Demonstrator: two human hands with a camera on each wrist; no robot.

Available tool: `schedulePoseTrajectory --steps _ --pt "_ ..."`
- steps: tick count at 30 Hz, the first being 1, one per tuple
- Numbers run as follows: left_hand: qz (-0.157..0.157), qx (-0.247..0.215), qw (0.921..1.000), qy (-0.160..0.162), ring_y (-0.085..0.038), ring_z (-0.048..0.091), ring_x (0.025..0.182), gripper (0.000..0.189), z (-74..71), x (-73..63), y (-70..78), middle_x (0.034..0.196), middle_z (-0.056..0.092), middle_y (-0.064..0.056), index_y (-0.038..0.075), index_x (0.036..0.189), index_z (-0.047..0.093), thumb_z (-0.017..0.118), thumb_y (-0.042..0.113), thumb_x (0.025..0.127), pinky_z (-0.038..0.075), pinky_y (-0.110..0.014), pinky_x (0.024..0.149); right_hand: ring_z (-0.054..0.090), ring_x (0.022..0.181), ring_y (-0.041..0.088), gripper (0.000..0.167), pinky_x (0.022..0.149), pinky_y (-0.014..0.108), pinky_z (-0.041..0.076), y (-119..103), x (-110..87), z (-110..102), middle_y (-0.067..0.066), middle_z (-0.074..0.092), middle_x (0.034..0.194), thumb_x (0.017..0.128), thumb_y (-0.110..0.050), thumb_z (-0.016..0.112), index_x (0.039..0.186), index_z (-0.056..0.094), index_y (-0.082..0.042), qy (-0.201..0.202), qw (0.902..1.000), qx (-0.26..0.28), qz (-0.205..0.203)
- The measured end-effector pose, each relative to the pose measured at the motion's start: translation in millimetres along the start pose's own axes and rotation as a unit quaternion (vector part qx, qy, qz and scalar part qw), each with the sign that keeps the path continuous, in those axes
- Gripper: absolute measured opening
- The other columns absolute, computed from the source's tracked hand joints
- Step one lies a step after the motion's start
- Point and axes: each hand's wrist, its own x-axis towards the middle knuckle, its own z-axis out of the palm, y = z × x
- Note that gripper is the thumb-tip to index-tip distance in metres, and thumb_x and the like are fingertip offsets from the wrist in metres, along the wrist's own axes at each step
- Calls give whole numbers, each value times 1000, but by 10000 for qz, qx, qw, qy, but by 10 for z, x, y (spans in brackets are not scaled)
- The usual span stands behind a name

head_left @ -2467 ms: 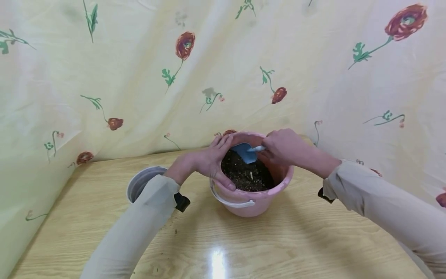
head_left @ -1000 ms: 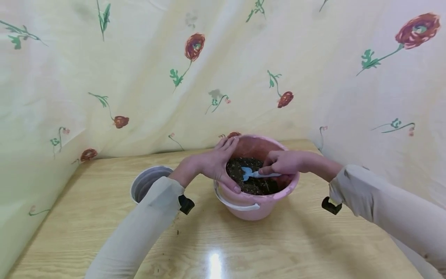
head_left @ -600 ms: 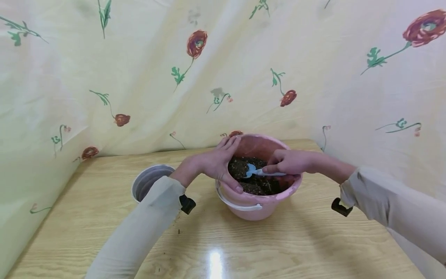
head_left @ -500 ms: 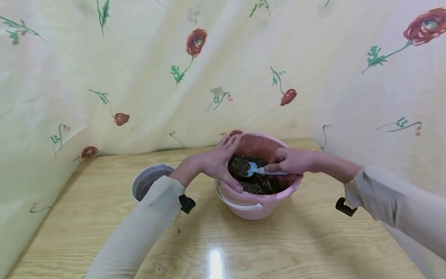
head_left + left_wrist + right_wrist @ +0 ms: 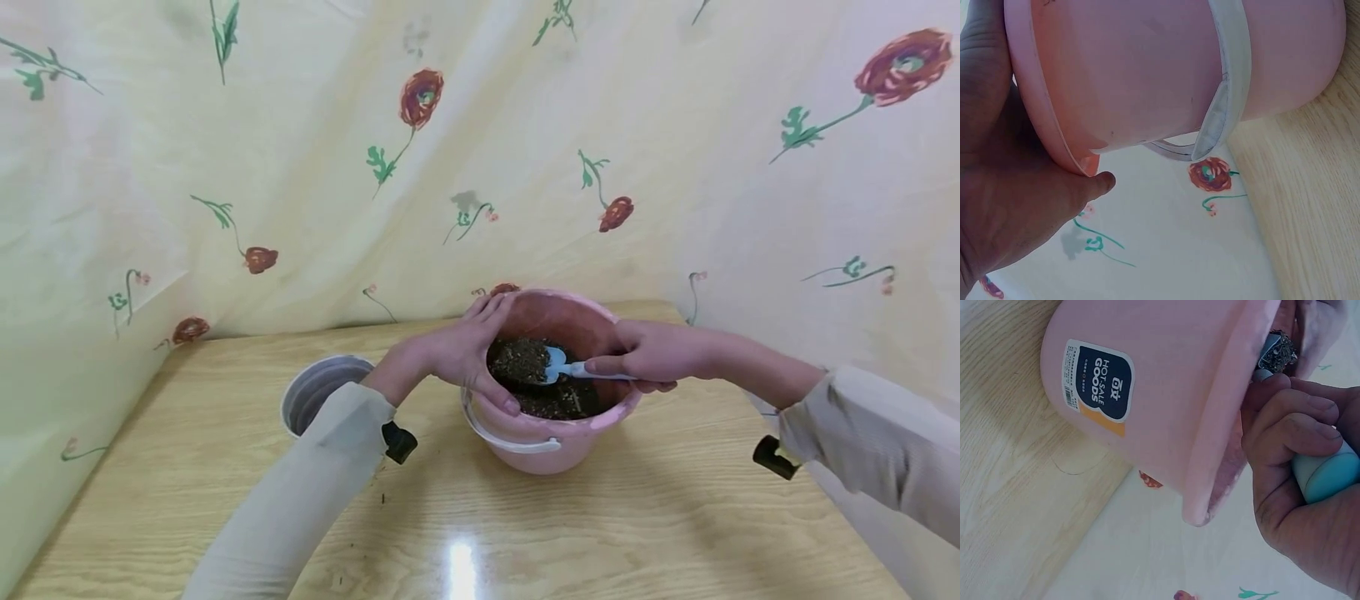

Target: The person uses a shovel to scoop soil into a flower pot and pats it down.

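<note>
A pink bucket (image 5: 525, 461) with a white handle (image 5: 517, 446) stands on the table, holding dark soil (image 5: 558, 406). My left hand (image 5: 467, 350) grips its rim on the left side, thumb and fingers spread along it; in the left wrist view the bucket's wall (image 5: 1129, 69) fills the upper part. My right hand (image 5: 660, 354) holds a light-blue trowel (image 5: 557, 365) by the handle. The trowel's blade is heaped with soil, inside the bucket near rim height. In the right wrist view, fingers (image 5: 1297, 428) curl round the handle, whose blue end (image 5: 1335, 475) shows.
A grey pot (image 5: 318, 387) stands left of the bucket, partly hidden by the left forearm. A few soil crumbs lie on the wooden table (image 5: 570, 533). Flowered cloth (image 5: 300, 167) hangs behind and at both sides.
The trowel has gone from tilted above the soil, down into it, and up again with a heaped blade. My right hand has drawn back rightward; the left keeps its hold.
</note>
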Motion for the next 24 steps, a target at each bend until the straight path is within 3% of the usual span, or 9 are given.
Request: schedulePoseTrajectory --steps 5,13,24 --pt "12 -20 10000 82 -17 -23 143 142 8 -16 -1 159 -19 -3 24 152 -18 83 61 61 12 -48 117 29 37 8 45 39 23 26 -22 -85 11 -4 34 45 99 -31 55 62 48 -5 165 9998 59 -56" --pt "45 -251 9996 123 -18 -22 144 140 11 -33 18 160 -18 -1 25 153 -16 85 57 61 12 -52 116 28 39 9 45 39 22 25 -79 -191 -14 -4 33 48 99 -31 53 69 54 3 263 9996 92 -69" --pt "342 -581 9959 599 -21 -18 145 133 93 -91 -53 161 -13 -3 27 155 -8 86 51 64 8 -54 115 26 40 9 46 39 22 24 -202 -253 -86 -2 32 52 101 -31 51 77 52 9 330 9988 143 -342"
